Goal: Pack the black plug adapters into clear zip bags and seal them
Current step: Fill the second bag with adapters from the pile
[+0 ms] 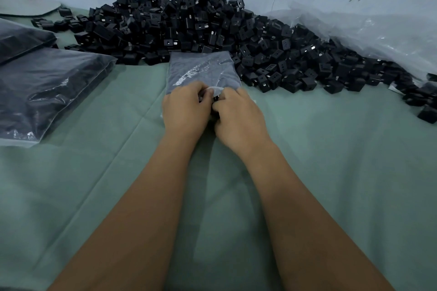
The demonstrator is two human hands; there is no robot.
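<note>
Both hands meeting at clear zip bag (pixel 203 71) mouth, left hand (pixel 186 111) and right hand (pixel 238 116) fingers pinching its near edge, adapter pile (pixel 212 28) beyond

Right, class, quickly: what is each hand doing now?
Left hand: fingers curled, pinching the zip bag mouth.
Right hand: fingers curled at the same mouth, pinching it too.

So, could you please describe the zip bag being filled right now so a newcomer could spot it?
Start at the big heap of black adapters against the wall. At its front edge lies one clear zip bag, its mouth pinched by both hands. Unlike the filled bags on the left, it looks nearly flat.
</note>
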